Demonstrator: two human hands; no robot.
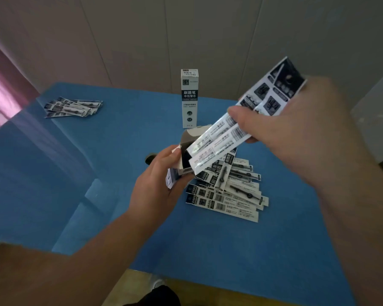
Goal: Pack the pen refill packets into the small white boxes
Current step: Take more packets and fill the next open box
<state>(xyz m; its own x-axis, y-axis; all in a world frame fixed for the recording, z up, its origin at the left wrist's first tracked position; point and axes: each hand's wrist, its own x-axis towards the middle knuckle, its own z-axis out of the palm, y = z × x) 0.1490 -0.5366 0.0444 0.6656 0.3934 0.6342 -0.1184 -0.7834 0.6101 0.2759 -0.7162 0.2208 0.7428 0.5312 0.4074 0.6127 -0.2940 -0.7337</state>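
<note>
My left hand [157, 186] grips a small white box [181, 160] with its top flap open, tilted toward the right. My right hand [281, 129] pinches a bundle of pen refill packets [221, 144], white with black print. The bundle's lower ends sit at the mouth of the open box. A fanned pile of several more refill packets [232, 193] lies on the blue table [97, 151] under my hands. Another white box [189, 98] stands upright and closed behind them.
A second, smaller heap of refill packets [73, 107] lies at the table's far left. A pale panelled wall rises behind the table, with a pink curtain at the left edge. The table's near edge shows yellowish floor below.
</note>
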